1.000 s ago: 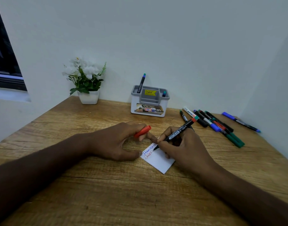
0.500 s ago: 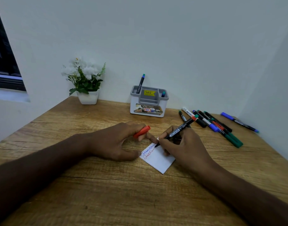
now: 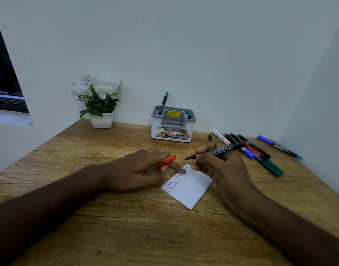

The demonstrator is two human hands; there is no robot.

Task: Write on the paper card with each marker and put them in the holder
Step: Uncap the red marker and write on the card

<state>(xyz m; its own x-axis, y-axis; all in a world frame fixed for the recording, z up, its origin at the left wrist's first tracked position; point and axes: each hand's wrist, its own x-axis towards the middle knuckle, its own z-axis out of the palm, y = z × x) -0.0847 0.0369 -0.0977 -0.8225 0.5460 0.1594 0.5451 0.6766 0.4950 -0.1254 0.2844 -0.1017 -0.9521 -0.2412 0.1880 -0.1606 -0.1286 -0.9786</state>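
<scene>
The card (image 3: 191,189) lies flat on the wooden table (image 3: 126,237), nearest the viewer, between the two hands. A blue line and a red line of writing run along its left edge. The left hand (image 3: 138,173) rests on the table just left of the card; one fingertip presses the card's upper left corner, and the curled fingers grip a red cap (image 3: 165,161). The right hand (image 3: 222,169) is at the card's upper right and pinches an uncapped marker (image 3: 218,150); its tip points left and hangs above the table just beyond the card, not touching the paper. Behind the right hand a group of loose markers (image 3: 261,156) lies on the table, and one blue-capped marker (image 3: 278,146) lies apart further right. The holder (image 3: 172,129) stands near the wall with two markers upright in it. A flower pot (image 3: 101,120) stands to its left
</scene>
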